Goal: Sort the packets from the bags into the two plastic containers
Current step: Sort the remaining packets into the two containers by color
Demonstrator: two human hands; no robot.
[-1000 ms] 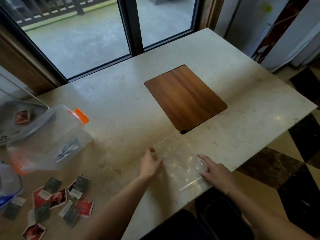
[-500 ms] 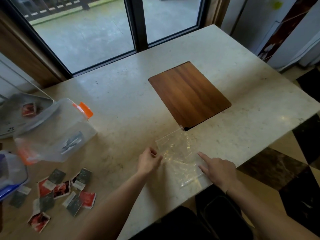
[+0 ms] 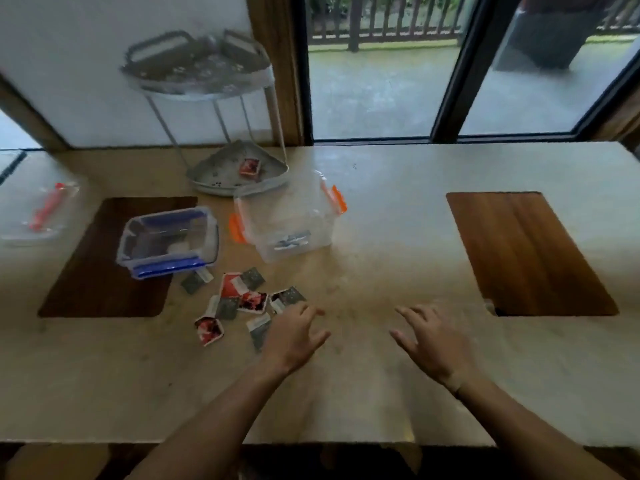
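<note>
Several small red and dark grey packets (image 3: 239, 299) lie scattered on the stone table, left of centre. Behind them stand a clear container with blue clips (image 3: 168, 240) and a clear container with orange clips (image 3: 287, 220), both without lids. One red packet (image 3: 250, 167) rests on the lower shelf of a metal rack (image 3: 239, 174). My left hand (image 3: 294, 334) hovers open at the right edge of the packet pile, over a grey packet. My right hand (image 3: 433, 344) hovers open above bare table, fingers spread. Neither hand holds anything.
A clear lid or bag with an orange part (image 3: 41, 213) lies at the far left. Two wooden inlays (image 3: 526, 251) are set into the tabletop, one on each side. The window runs along the far edge; the table's near edge is close to my arms.
The view has swung left from the right inlay to the containers. Both hands have let go of the clear plastic bag, which is out of sight, and moved over by the packets.
</note>
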